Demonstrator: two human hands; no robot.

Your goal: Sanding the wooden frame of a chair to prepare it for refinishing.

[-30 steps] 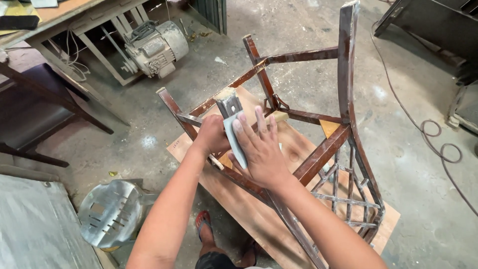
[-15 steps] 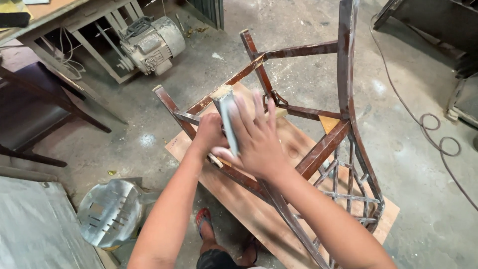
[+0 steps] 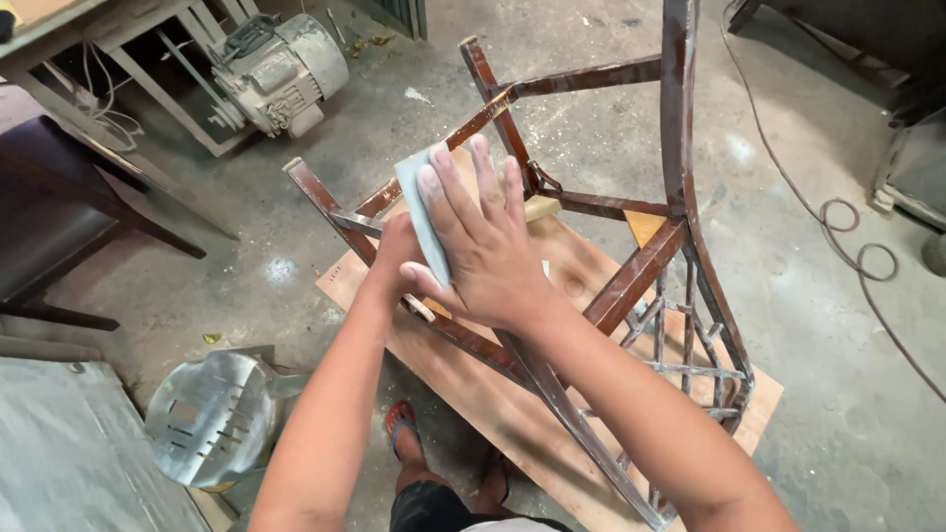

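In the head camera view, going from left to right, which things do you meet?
Dark chair → metal stool seat → electric motor → left hand → right hand → chair's lattice back → coiled cable.

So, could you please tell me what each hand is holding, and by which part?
The right hand holds a grey sanding sheet flat under its fingers, at its right side. The left hand grips the chair frame at a leg.

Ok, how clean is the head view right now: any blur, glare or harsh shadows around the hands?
Head view: even, soft daylight with no hard shadows; right hand and grey sanding pad are slightly soft, the chair frame sharp; mild sheen on the metal stool seat at lower left; wide-angle bending toward the edges.
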